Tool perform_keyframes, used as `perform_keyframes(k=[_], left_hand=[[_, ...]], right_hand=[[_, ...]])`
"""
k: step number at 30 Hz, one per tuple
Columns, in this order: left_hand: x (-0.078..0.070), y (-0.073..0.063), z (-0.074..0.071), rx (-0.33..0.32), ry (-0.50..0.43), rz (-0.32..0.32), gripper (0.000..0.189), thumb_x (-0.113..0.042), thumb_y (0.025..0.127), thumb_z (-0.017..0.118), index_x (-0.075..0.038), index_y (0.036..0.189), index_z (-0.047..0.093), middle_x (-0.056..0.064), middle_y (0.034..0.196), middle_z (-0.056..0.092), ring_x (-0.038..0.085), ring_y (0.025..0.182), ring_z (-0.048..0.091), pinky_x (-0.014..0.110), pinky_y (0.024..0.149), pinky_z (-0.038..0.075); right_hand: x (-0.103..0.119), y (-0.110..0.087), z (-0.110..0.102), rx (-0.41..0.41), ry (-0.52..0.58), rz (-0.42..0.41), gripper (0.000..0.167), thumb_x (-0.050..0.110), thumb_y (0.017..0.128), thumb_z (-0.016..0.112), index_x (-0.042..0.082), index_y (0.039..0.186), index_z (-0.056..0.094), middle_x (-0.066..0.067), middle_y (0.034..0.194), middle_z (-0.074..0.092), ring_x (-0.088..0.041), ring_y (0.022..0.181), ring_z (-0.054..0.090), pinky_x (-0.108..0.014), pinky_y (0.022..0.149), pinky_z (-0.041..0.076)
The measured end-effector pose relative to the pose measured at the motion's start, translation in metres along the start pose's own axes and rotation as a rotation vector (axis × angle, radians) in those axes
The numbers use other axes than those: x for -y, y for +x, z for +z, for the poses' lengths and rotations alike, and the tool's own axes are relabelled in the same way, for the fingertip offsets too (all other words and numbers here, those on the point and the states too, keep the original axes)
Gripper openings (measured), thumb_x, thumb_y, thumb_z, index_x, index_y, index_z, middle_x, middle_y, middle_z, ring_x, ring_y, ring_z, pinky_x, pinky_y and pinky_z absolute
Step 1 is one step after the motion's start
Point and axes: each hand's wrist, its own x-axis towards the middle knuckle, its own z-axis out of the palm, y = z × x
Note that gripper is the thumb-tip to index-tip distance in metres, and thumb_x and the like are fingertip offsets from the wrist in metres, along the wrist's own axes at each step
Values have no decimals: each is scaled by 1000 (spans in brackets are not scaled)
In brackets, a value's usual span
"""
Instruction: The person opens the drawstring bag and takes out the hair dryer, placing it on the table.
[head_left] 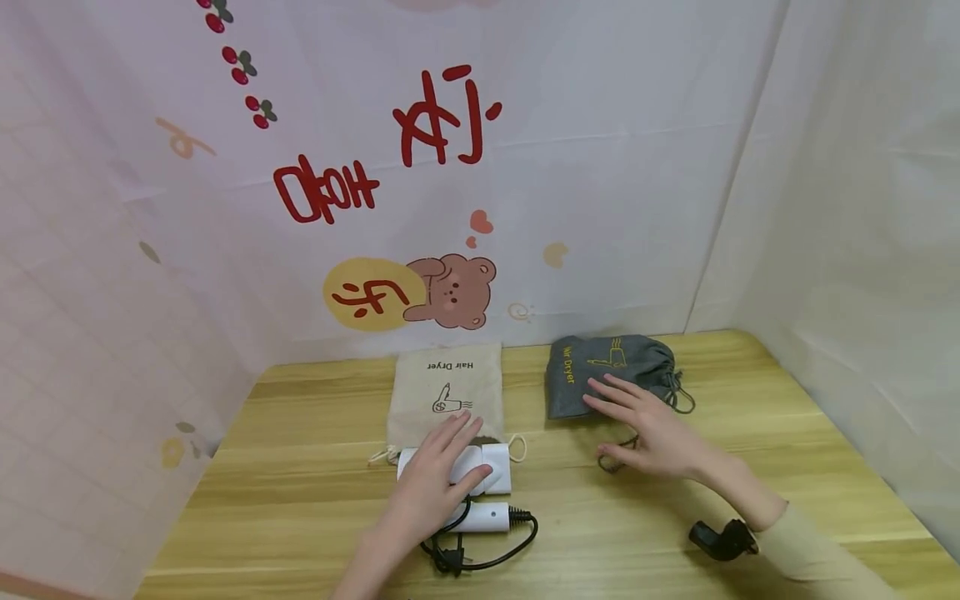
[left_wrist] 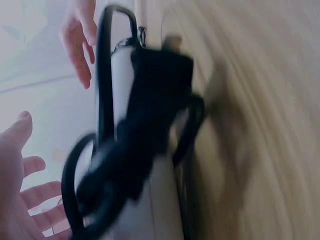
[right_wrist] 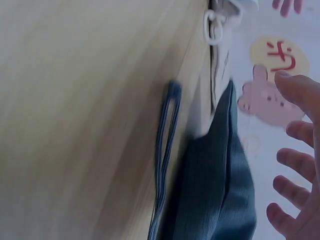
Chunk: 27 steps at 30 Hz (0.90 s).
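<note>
In the head view a white hair dryer (head_left: 496, 471) lies folded in front of a beige drawstring bag (head_left: 450, 367), its black cord (head_left: 517, 557) looped round the handle. My left hand (head_left: 431, 479) is over the dryer, fingers spread; the left wrist view shows these fingers (left_wrist: 45, 195) apart from the black plug (left_wrist: 157, 80). A grey drawstring bag (head_left: 570, 400) printed with a yellow dryer lies to the right. Above its near edge is my right hand (head_left: 663, 437), fingers extended. The right wrist view shows the hand's fingers (right_wrist: 295, 162) away from the bag's cloth (right_wrist: 205, 195).
A wooden table (head_left: 300, 500) bears everything. White cloth walls (head_left: 600, 167) with printed characters and a bear close off the back and sides. A black strap-like device (head_left: 723, 540) is at the right wrist. The grey bag's drawstring loop (right_wrist: 167, 130) lies on the table.
</note>
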Motion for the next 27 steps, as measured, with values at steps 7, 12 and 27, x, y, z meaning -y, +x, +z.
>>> perform_keyframes(k=[7,12,27], left_hand=[[-20,5,11,26,-58,13,61,-42,99,70,-21,155,54,6,163,52,35,153,45,58,121,44],[-33,9,18,49,-36,48,62,-44,100,68,-22,156,52,3,164,50,32,153,46,55,119,47],[-51,21,36,67,-36,95,63,-49,102,65,-25,158,49,3,165,49,32,153,47,55,119,47]], right_hand=[[-31,-11,-13,-36,-27,27,73,32,82,89,9,146,62,-19,154,59,-44,142,52,-40,122,41],[-46,-17,-21,-44,-23,30,72,28,82,89,7,145,62,-22,152,59,-49,141,51,-48,122,43],[-83,-20,-40,44,-50,150,69,22,86,86,0,146,59,-31,152,54,-55,136,50,-70,103,47]])
